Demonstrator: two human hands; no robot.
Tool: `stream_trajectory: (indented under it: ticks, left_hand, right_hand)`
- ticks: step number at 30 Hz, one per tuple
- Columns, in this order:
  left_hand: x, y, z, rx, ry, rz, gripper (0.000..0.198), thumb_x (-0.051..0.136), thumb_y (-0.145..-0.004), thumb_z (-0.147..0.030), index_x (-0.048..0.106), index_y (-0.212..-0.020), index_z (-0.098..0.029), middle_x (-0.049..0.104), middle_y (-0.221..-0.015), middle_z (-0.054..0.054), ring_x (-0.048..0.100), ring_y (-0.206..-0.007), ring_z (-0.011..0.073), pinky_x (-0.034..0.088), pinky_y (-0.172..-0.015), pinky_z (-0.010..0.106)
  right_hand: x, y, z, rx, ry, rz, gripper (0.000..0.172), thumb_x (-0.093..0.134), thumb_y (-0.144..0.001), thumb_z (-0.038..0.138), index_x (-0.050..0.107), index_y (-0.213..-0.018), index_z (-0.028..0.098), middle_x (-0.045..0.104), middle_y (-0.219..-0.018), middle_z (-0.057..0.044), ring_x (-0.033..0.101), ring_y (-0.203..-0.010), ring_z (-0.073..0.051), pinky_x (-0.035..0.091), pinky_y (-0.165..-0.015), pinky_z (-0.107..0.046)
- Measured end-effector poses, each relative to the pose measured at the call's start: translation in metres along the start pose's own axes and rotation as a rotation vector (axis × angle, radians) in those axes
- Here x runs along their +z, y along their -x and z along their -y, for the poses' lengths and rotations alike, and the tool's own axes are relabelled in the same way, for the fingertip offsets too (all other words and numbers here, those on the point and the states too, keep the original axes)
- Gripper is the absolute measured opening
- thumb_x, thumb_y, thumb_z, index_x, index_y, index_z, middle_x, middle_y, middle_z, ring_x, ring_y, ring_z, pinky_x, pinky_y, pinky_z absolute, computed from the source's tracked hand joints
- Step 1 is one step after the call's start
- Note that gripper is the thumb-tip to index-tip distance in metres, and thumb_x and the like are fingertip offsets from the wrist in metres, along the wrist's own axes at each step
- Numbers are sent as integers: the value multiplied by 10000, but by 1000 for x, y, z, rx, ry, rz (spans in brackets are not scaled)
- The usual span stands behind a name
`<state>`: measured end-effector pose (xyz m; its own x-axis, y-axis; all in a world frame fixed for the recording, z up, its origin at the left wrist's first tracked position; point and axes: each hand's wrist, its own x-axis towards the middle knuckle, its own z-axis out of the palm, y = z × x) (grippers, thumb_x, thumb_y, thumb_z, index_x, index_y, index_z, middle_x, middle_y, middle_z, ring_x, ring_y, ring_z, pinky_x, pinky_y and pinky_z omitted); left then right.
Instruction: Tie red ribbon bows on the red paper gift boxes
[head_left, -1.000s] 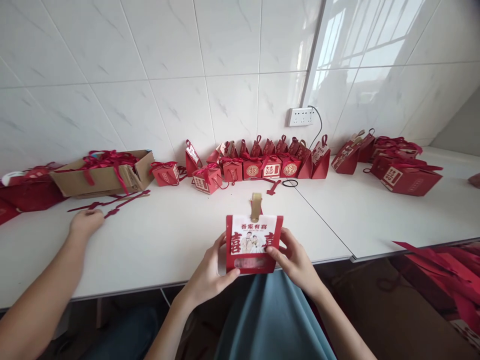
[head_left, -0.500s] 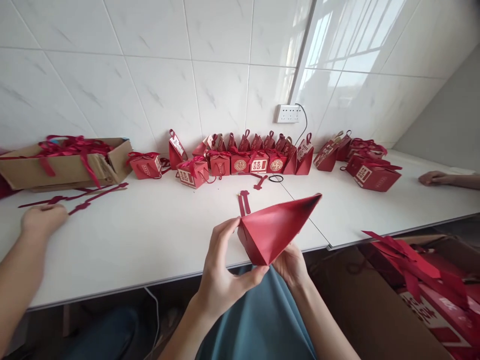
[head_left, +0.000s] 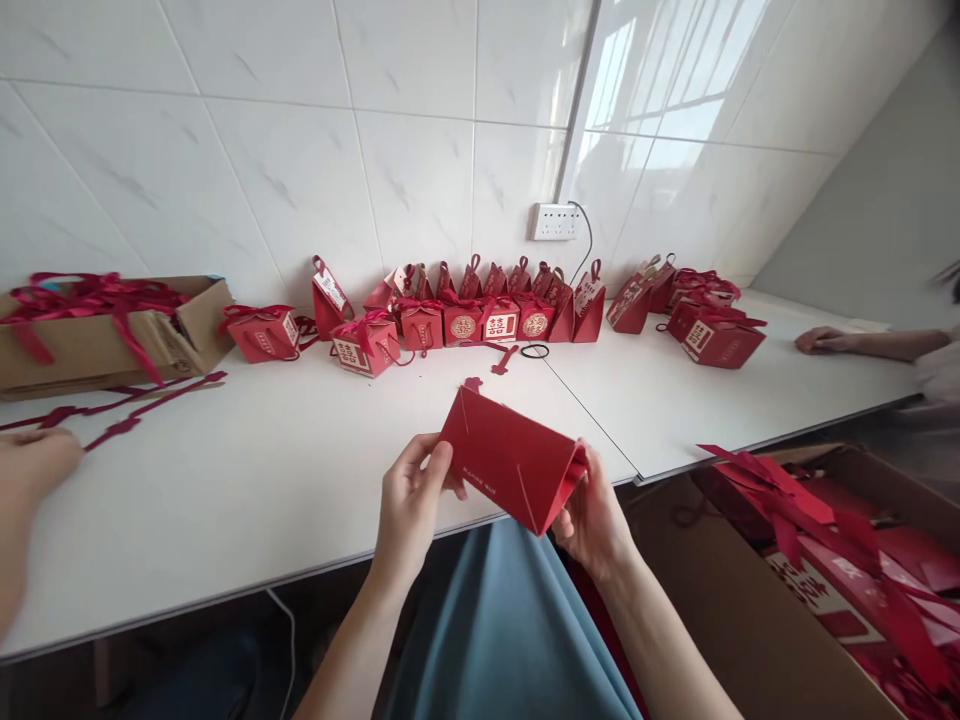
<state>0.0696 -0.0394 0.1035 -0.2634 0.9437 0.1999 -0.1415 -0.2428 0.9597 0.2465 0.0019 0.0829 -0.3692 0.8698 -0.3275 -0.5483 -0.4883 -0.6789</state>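
Both my hands hold one red paper gift box (head_left: 510,462) above the front edge of the white table (head_left: 262,480). The box is turned on its side, its plain red face toward me. My left hand (head_left: 409,505) pinches its left end with thumb and fingers closed on the paper. My right hand (head_left: 596,515) grips the right end from below and behind. A red ribbon tab (head_left: 472,384) shows just past the box's top edge.
A row of finished red boxes (head_left: 480,318) lines the tiled wall. A cardboard carton with ribbons (head_left: 105,330) sits far left, another carton of red stock (head_left: 825,570) at lower right. One person's hand (head_left: 34,465) rests at left, another's (head_left: 825,342) at far right.
The box went from upright with its printed face toward me, to tipped with a corner up, to lying on its side. My view has swung right. The hand at left drew back.
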Motion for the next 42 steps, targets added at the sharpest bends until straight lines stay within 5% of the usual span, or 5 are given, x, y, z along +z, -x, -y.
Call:
stream_trajectory:
  ticks: [14,19,26,33,42]
  left_hand:
    - [11,-10,18,-260,119,14,375,648,-726,-501,623,-857,-151,619,-719,-1,569,-644,111,476,-584,209]
    - [12,-17,27,-175,65,20,398,660,-718,-490,629,-955,-172,685,-876,31,638,-759,162,512,-636,232]
    - [22,-30,60,99,-526,333,565,498,-804,-513,510,-1265,-186,598,-1265,103,550,-1173,290,486,-942,423]
    - [24,-31,101,652,-1266,585,605,385,-846,-421,456,-1342,-82,432,-1420,184,322,-1356,352,252,-1089,555]
    - [21,-26,92,770,-1437,579,592,320,-776,-72,455,-1353,-74,405,-1437,190,404,-1305,331,216,-1106,510]
  right_hand:
    - [8,35,25,-43,186,-1,520,481,-827,568,644,-657,105,616,-468,-54,612,-380,-143,504,-338,-184]
    - [-10,44,35,-192,360,-22,445,694,-704,490,618,-982,151,706,-657,-47,687,-546,-197,590,-508,-290]
    - [-55,73,37,-566,567,-172,390,712,-749,395,607,-1075,207,700,-1027,-62,682,-899,-251,573,-788,-427]
    - [-94,126,62,-748,692,-499,352,716,-742,397,652,-1043,227,708,-1023,-54,661,-934,-246,513,-879,-417]
    - [-165,242,142,-1436,723,-1375,310,616,-706,357,586,-973,202,635,-917,-13,623,-775,-157,534,-639,-295]
